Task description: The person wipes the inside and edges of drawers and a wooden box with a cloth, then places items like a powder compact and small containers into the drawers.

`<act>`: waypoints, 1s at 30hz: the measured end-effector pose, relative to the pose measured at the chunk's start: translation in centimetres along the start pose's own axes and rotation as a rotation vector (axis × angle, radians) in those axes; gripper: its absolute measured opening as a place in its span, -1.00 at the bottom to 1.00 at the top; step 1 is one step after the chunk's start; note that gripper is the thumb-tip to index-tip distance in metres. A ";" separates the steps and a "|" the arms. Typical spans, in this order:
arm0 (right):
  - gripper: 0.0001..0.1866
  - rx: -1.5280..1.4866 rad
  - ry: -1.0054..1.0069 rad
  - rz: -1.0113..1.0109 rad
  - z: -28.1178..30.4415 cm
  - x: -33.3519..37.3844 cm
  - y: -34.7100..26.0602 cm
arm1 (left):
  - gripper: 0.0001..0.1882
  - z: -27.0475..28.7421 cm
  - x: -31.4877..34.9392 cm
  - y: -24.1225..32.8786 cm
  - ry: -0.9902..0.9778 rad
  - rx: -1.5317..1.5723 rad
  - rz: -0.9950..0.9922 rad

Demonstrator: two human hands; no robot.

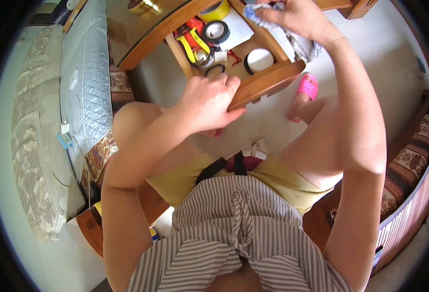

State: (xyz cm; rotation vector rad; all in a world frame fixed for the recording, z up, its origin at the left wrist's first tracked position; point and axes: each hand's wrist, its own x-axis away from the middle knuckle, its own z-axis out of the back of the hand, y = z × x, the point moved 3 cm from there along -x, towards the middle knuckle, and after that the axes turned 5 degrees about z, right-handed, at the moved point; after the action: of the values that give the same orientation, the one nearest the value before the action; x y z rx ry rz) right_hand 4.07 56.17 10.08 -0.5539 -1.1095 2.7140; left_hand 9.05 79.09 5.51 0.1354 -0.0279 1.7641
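A wooden drawer (268, 83) is pulled out of a table in front of me. My left hand (208, 103) has its fingers curled over the left part of the drawer's front edge, its thumb on the near side. Over the drawer's right side, my right hand (299, 19) grips a crumpled grey and blue cloth (306, 47), which hangs down along the outside of the drawer wall. Inside lie a roll of black tape (225, 33), a roll of yellow tape (218, 10), a yellow-handled tool (187, 49), white paper (239, 30) and a white round lid or jar (260, 60).
The wooden table (148, 36) has a shiny top at the upper left. A seat with a light blue quilted cover (92, 73) stands at the left, with a blue plug-in device (64, 140) and a cord. Patterned cushions (409, 170) line the right. My foot wears a pink slipper (307, 86).
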 end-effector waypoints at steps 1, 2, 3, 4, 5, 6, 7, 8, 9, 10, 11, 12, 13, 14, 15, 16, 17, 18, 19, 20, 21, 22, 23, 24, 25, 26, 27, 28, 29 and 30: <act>-0.75 -0.068 -0.051 -0.015 0.1 -0.2 -0.3 | -0.51 -0.3 0.4 -0.1 0.020 -0.048 0.019; -0.76 -0.137 -0.104 -0.030 -0.2 -0.5 -0.4 | -0.50 -0.4 0.7 -0.3 0.037 -0.096 0.038; -0.77 -0.148 -0.060 0.004 -0.9 -0.6 0.3 | -0.49 -0.5 0.1 -0.3 -0.032 -0.090 0.043; -0.77 -0.141 -0.043 0.025 -1.1 -0.4 1.1 | -0.49 -0.6 0.4 -0.1 0.003 -0.076 0.016; -0.77 -0.129 -0.049 0.011 -1.0 -0.1 1.4 | -0.50 -0.6 0.1 0.1 0.023 -0.083 -0.005; -0.77 -0.117 -0.055 -0.002 -1.0 0.2 1.8 | -0.50 -0.6 0.0 0.4 0.044 -0.091 -0.025; -0.77 -0.124 -0.072 0.001 -1.1 0.3 1.4 | -0.52 -0.7 0.2 0.3 0.052 -0.111 -0.013; -0.77 -0.125 -0.086 0.007 -1.2 0.5 1.0 | -0.52 -0.8 0.3 0.2 0.045 -0.103 0.002; -0.76 -0.126 -0.099 0.012 -1.5 0.7 0.8 | -0.53 -0.9 0.4 0.2 0.046 -0.113 0.000; -0.76 -0.130 -0.110 0.014 -1.7 0.7 1.0 | -0.54 -0.9 0.4 0.3 0.049 -0.127 -0.006; -0.76 -0.030 -0.083 0.074 -1.8 0.6 1.1 | -0.54 -0.8 0.4 0.4 0.059 -0.111 -0.015; -0.77 0.070 -0.054 0.133 -1.9 0.6 1.1 | -0.54 -0.9 0.5 0.4 0.056 -0.106 -0.007; -0.77 0.094 -0.064 0.076 -2.0 0.4 1.1 | -0.54 -0.8 0.4 0.3 0.061 -0.109 -0.015; -0.77 0.097 -0.070 0.081 -2.3 0.4 0.9 | -0.53 -0.8 0.4 0.3 0.066 -0.111 -0.024; -0.77 0.081 -0.079 0.100 -2.7 0.5 0.8 | -0.52 -1.2 0.5 0.1 0.087 -0.111 -0.025; -0.77 0.065 -0.085 0.118 -3.0 0.6 0.7 | -0.52 -1.2 0.6 0.1 0.091 -0.110 -0.023; -0.77 0.027 -0.104 0.110 -3.1 0.4 0.7 | -0.52 -1.1 0.6 0.1 0.089 -0.107 -0.017; -0.77 0.030 -0.105 0.113 -3.1 0.4 0.7 | -0.51 -1.1 0.7 0.1 0.086 -0.103 -0.011; -0.78 -0.046 -0.119 0.091 -3.2 0.6 0.5 | -0.51 -1.1 0.7 0.1 0.089 -0.103 -0.011; -0.78 -0.122 -0.132 0.068 -3.3 0.7 0.4 | -0.51 -1.1 0.7 0.1 0.099 -0.098 -0.017; -0.78 -0.120 -0.133 0.070 -3.4 0.5 0.4 | -0.50 -1.1 0.7 0.0 0.109 -0.094 -0.024; -0.78 -0.091 -0.139 0.053 -3.4 0.4 0.5 | -0.50 -1.1 0.7 0.0 0.113 -0.095 -0.027; -0.78 -0.062 -0.145 0.036 -3.4 0.3 0.7 | -0.50 -1.2 0.7 0.0 0.117 -0.093 -0.029; -0.78 -0.058 -0.142 0.036 -3.3 0.3 0.8 | -0.49 -1.2 0.6 0.0 0.121 -0.091 -0.033; -0.77 -0.040 -0.140 0.036 -3.4 0.3 0.6 | -0.49 -1.1 0.7 0.0 0.123 -0.093 -0.035; -0.77 -0.021 -0.138 0.036 -3.4 0.3 0.4 | -0.48 -1.1 0.7 0.0 0.108 -0.095 -0.028; -0.77 -0.018 -0.134 0.035 -3.3 0.3 0.3 | -0.47 -1.1 0.7 0.0 0.093 -0.098 -0.023; -0.77 0.013 -0.149 0.021 -3.3 0.4 0.0 | -0.47 -1.0 0.6 0.1 0.095 -0.100 -0.028; -0.76 0.045 -0.164 0.006 -3.2 0.5 -0.1 | -0.49 -1.0 0.5 0.2 0.077 -0.101 -0.002; -0.76 0.065 -0.136 0.073 -3.3 0.5 0.1 | -0.50 -1.0 0.4 0.2 0.059 -0.101 0.023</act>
State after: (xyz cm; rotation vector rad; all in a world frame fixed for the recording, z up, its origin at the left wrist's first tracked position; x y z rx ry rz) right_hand 4.90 58.38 7.66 -0.4135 -1.0458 2.8767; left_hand 8.71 79.49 4.61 0.0099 -0.0762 1.7845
